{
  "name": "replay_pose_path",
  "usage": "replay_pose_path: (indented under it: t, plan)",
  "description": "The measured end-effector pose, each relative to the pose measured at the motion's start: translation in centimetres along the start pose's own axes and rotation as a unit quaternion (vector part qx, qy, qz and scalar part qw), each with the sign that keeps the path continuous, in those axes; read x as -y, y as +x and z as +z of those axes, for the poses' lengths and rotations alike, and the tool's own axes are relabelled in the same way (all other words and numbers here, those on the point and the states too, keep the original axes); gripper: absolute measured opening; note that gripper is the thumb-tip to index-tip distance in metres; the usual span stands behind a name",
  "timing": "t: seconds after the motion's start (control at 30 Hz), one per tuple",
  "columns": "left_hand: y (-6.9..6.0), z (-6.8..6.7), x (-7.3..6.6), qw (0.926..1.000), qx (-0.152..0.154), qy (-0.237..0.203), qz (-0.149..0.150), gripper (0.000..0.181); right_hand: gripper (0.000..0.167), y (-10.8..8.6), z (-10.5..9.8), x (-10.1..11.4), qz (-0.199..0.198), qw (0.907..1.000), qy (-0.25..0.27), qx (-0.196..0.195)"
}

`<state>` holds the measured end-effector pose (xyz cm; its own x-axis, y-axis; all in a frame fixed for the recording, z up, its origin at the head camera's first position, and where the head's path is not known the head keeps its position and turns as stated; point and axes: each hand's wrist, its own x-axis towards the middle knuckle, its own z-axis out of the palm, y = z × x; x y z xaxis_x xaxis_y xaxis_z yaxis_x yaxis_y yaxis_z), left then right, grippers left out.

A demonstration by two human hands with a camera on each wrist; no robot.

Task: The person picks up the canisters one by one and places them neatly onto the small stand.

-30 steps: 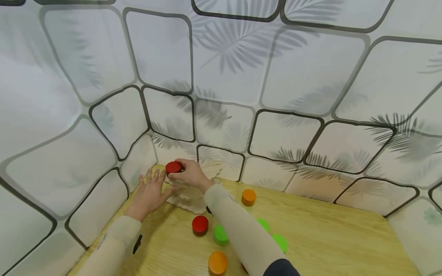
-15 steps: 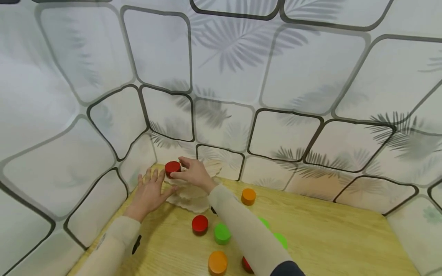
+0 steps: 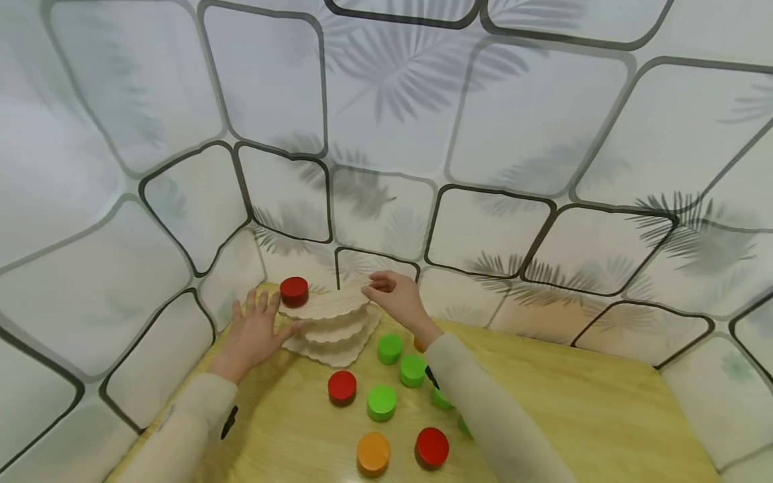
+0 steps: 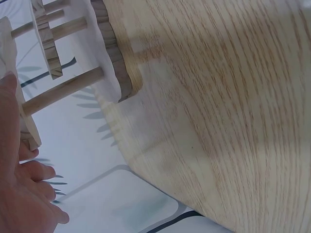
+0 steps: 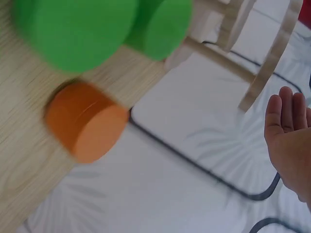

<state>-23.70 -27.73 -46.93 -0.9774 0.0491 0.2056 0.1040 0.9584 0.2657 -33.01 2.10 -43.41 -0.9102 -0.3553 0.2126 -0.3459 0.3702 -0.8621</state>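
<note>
A pale wooden tiered stand (image 3: pixel 329 307) with wavy edges stands in the back left corner; dowels (image 4: pixel 65 90) join its tiers. On the left end of its top tier sits a red cylinder block (image 3: pixel 294 292). My left hand (image 3: pixel 249 339) rests at the stand's left end, fingers spread, thumb by the front edge. In the left wrist view, that hand's fingers (image 4: pixel 36 177) lie beside the upper tier. Near the top tier's right end, my right hand (image 3: pixel 398 302) hovers with nothing in it, its fingers (image 5: pixel 286 109) fairly straight in the right wrist view.
Several green blocks (image 3: pixel 382 402), red blocks (image 3: pixel 341 388) and an orange block (image 3: pixel 373 454) lie on the wooden table (image 3: pixel 574 402). Another orange block (image 5: pixel 87 121) is mostly behind the right wrist in the head view. Patterned fabric walls (image 3: pixel 495 235) enclose the table's back and sides.
The right hand has let go of the red block on the top tier and moved right, away from it. My left hand stays at the stand's left end.
</note>
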Motion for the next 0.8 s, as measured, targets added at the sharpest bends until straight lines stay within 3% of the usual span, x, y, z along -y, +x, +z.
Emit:
replay_pose_path:
  t: [0.33, 0.8]
  plan:
    - [0.1, -0.6, -0.2, 0.9995, 0.029, 0.000, -0.010, 0.096, 0.049, -2.9, -4.5, -4.0, 0.029, 0.9996, -0.006, -0.003]
    - [-0.1, -0.5, -0.1, 0.9996, 0.026, 0.000, -0.007, 0.096, 0.057, -5.7, -7.3, -8.0, 0.063, 0.9978, -0.022, 0.006]
